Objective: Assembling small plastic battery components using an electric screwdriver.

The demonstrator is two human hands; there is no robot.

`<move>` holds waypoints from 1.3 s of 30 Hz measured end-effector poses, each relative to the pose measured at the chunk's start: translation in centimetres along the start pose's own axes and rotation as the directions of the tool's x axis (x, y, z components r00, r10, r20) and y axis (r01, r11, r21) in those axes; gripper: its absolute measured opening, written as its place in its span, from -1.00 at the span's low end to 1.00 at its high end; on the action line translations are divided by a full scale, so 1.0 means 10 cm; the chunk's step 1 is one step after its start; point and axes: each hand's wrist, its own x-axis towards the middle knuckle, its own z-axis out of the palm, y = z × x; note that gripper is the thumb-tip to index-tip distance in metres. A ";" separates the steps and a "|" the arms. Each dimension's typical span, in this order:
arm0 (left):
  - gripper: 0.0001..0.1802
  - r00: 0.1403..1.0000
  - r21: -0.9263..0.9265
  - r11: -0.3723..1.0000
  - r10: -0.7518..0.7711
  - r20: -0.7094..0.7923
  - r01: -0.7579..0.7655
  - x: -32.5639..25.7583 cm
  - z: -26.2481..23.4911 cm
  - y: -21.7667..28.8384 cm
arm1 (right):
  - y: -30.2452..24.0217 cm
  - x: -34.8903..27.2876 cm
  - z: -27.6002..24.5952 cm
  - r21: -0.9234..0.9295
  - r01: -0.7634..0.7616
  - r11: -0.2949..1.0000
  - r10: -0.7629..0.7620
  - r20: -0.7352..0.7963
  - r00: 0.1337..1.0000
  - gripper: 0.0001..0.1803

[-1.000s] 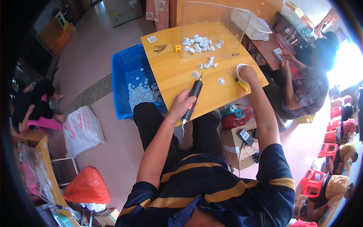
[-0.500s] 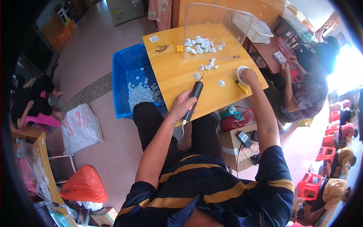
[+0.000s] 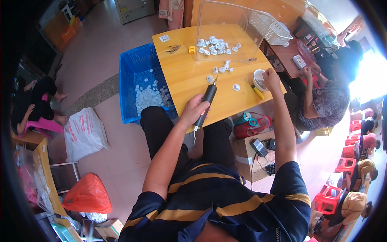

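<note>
A black electric screwdriver (image 3: 209,96) with a white cord is gripped in my left hand (image 3: 194,109), its bit pointing away from me over the table. My right hand (image 3: 272,80) is closed at the right rim of a white bowl (image 3: 256,74); whatever its fingers hold is hidden. Small greyish pieces (image 3: 261,84) lie in the bowl. Beside it rests a yellow-handled tool (image 3: 258,93). One white plastic part (image 3: 236,87) lies alone between my hands. Several similar white parts (image 3: 225,67) sit farther up the table, with a bigger pile (image 3: 217,45) by the clear plastic bin.
The clear bin (image 3: 200,24) stands at the table's far side, near a small yellow block (image 3: 192,49). A blue crate (image 3: 125,60) of white pieces stands left of the table (image 3: 181,88). At right, a co-worker (image 3: 324,94) sits by another table, handling something small.
My right hand has risen out of the bowl to its right rim, uncovering the pieces inside. My left hand and the electric screwdriver have hardly moved.
</note>
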 end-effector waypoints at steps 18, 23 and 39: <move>-0.62 0.996 -0.017 1.000 0.010 0.090 -0.009 -0.08 -0.05 0.06 | -1.04 -0.62 0.25 0.902 -0.422 0.088 -0.099 0.430 0.898 -0.86; -0.57 0.992 -0.064 0.998 0.034 0.118 -0.026 -0.09 -0.06 0.04 | -1.38 -0.80 0.41 0.881 -0.472 -0.036 -0.170 0.460 0.872 -0.87; -0.53 0.991 0.013 1.000 0.022 0.134 -0.024 -0.05 -0.06 0.02 | -1.50 -0.86 0.49 0.896 -0.435 0.085 -0.176 0.443 0.879 -0.91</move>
